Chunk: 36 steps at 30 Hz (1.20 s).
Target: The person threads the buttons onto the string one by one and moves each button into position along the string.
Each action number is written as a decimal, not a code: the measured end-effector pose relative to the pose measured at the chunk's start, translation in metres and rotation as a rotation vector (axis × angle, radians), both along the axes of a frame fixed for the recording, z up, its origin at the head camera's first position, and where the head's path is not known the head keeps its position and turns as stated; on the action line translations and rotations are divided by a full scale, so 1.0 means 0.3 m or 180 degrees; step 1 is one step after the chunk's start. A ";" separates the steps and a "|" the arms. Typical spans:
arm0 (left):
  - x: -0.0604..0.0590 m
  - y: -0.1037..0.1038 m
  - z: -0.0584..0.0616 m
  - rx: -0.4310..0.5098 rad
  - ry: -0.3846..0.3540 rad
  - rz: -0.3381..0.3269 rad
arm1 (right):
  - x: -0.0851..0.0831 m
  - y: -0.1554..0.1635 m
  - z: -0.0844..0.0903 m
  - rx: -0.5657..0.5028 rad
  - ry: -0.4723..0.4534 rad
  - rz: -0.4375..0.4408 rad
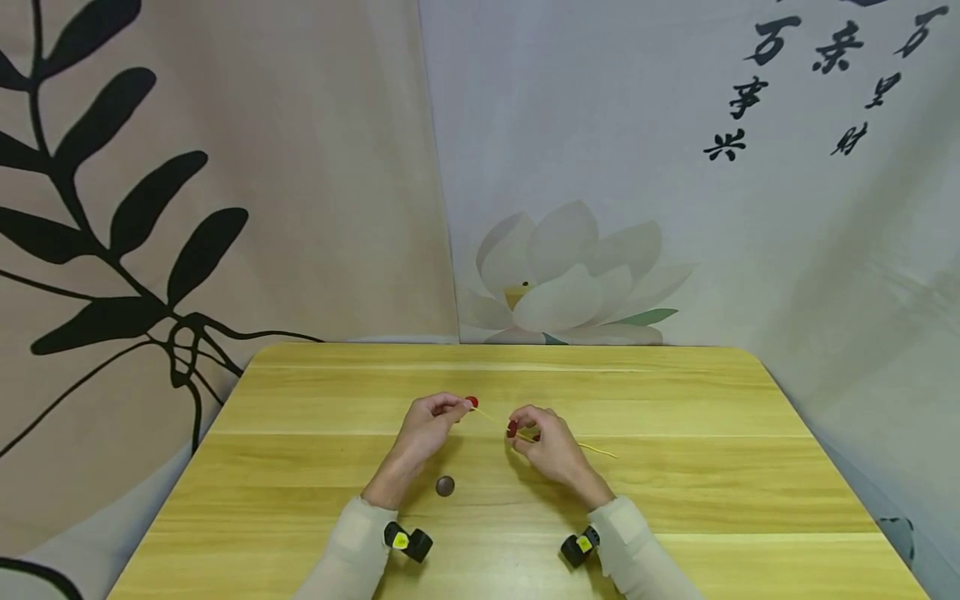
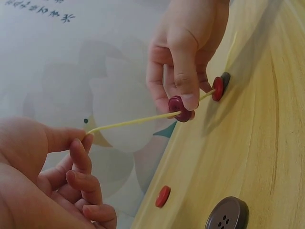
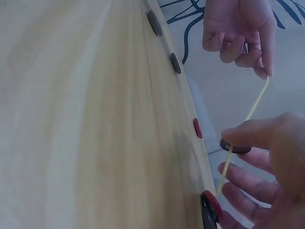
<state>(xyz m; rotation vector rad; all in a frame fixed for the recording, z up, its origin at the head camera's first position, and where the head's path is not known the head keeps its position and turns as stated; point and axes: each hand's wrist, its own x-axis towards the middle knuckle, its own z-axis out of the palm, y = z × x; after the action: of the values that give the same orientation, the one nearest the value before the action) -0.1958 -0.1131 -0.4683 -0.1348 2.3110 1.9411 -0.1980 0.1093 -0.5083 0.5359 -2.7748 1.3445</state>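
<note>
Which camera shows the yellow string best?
The left wrist view: the yellow string runs clearly from the left hand through the dark red button pinched by the right hand. The right wrist view shows it thin and blurry; in the head view it is tiny.

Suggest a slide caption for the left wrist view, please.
Left hand pinches yellow cord; right hand holds a dark red button threaded on it.
</note>
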 end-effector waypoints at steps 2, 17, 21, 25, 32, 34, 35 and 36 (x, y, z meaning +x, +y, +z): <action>-0.001 0.000 -0.002 0.0005 0.0000 -0.0001 | 0.001 0.002 0.000 0.0012 -0.0005 -0.0005; 0.006 -0.008 0.002 0.0061 -0.0014 -0.0026 | -0.002 0.039 -0.019 0.0038 -0.0116 0.0062; 0.006 -0.009 0.003 0.0065 -0.0024 -0.0020 | -0.002 0.049 -0.019 0.0075 -0.0143 0.0073; 0.007 -0.010 0.005 0.0056 -0.0017 -0.0034 | 0.003 0.058 -0.010 0.0102 -0.0165 0.0111; 0.007 -0.013 0.007 0.0007 -0.0014 -0.0047 | 0.006 0.076 -0.007 0.0230 -0.0182 0.0186; 0.008 -0.013 0.008 0.0005 -0.0022 -0.0050 | 0.005 0.082 -0.008 0.0246 -0.0206 0.0200; 0.008 -0.013 0.007 0.0007 -0.0028 -0.0051 | 0.005 0.085 -0.009 0.0253 -0.0222 0.0207; 0.009 -0.013 0.008 0.0007 -0.0030 -0.0053 | 0.005 0.088 -0.010 0.0249 -0.0234 0.0213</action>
<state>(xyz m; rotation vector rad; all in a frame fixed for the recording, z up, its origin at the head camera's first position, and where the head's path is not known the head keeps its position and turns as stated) -0.1932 -0.1170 -0.4658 -0.1236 2.2965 1.9311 -0.1966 0.1356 -0.5113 0.5994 -2.9040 1.2984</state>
